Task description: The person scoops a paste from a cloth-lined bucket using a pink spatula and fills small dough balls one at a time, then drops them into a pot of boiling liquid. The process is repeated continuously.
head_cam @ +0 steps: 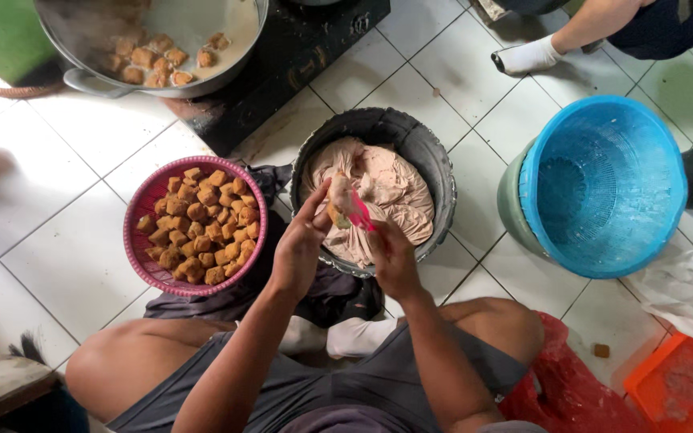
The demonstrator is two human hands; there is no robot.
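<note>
I sit on a tiled floor. My left hand (298, 244) holds a brown fried cube (337, 202) smeared with pale paste. My right hand (393, 255) grips a small pink tool (361, 215) pressed against that cube. Both hands hover over the near rim of a dark round tub (435, 172) filled with pinkish-beige paste (391, 186). To the left, a pink woven basket (139, 210) holds several brown fried cubes (202, 226).
A large metal pan (82, 80) with oil and several fried cubes sits on a black stove (298, 48) at the top. A blue basket in a green bucket (603, 184) stands right. Another person's foot in a white sock (527, 56) is at the top right. Orange tray (679, 389) lies at the bottom right.
</note>
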